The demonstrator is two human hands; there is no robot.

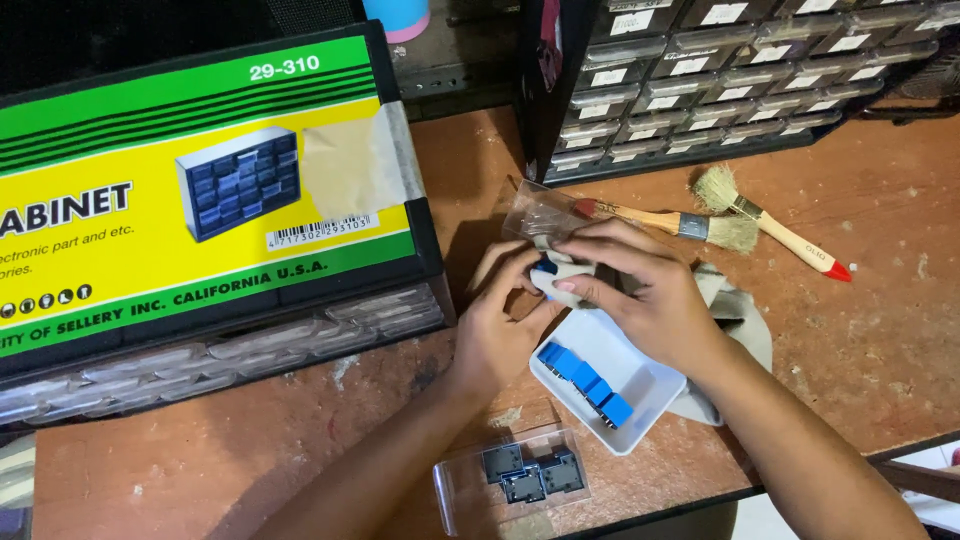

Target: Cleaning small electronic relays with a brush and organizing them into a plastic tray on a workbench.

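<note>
Clear plastic drawer (pixel 512 482), bottom centre of frame, nearest the camera: holds three or four dark grey square parts (pixel 530 472), packed touching one another.

Cardboard box (pixel 200 190), left half of frame: green, yellow and black, patched with tan tape, resting on a cabinet of clear drawers (pixel 220 350); drawer contents cannot be told.

Second drawer cabinet (pixel 720 70), upper right: rows of labelled clear drawers, contents not discernible.

Wooden workbench (pixel 860 330): bears everything listed.

White tray (pixel 640 385), centre, lower right of the hands: holds a diagonal row of blue block-shaped parts (pixel 585 378), lying on a grey cloth (pixel 745 310).

Two paintbrushes (pixel 670 222), right of centre: wooden handles, red tips, lying near each other.

Left hand (pixel 495 320), centre: fingers curled around a blue part (pixel 546 267) wrapped in a pale cloth (pixel 572 272).

Right hand (pixel 640 290), centre: fingers bent narrow, pinching the same pale cloth from above.

Empty clear drawer (pixel 540 210): just above the hands.
</note>
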